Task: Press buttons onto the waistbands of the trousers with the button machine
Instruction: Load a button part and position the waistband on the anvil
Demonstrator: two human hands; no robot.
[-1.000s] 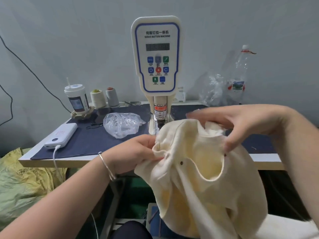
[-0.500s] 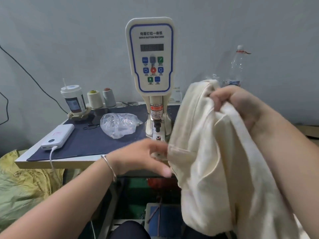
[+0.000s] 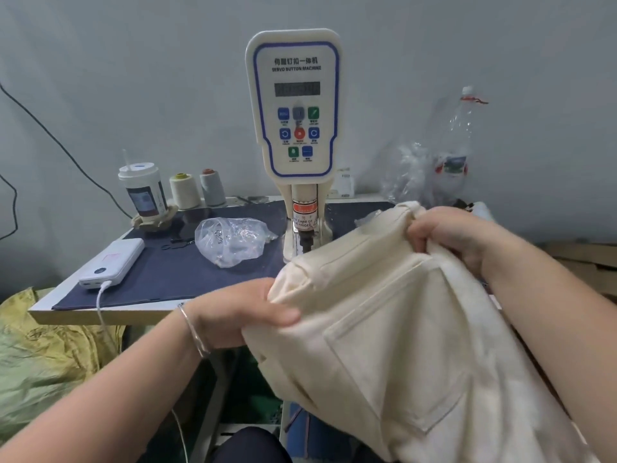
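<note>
Cream trousers hang in front of me, back pocket facing up, waistband stretched between my two hands. My left hand pinches the waistband's left end, thumb on top of the cloth. My right hand grips the waistband's right end, fingers curled round the bunched fabric. The white servo button machine stands on the table just behind the waistband; its press head shows above the cloth, while the lower die is hidden by the trousers. A clear bag of buttons lies left of the machine.
The table's dark blue mat carries a white power bank with its cable, a lidded cup and two thread cones. A plastic bottle and crumpled plastic stand at the back right. Yellow-green fabric lies lower left.
My right hand came down from in front of the machine's right side, lowering the trousers. My left hand, open half a second ago, now pinches the waistband, which is spread flat.
</note>
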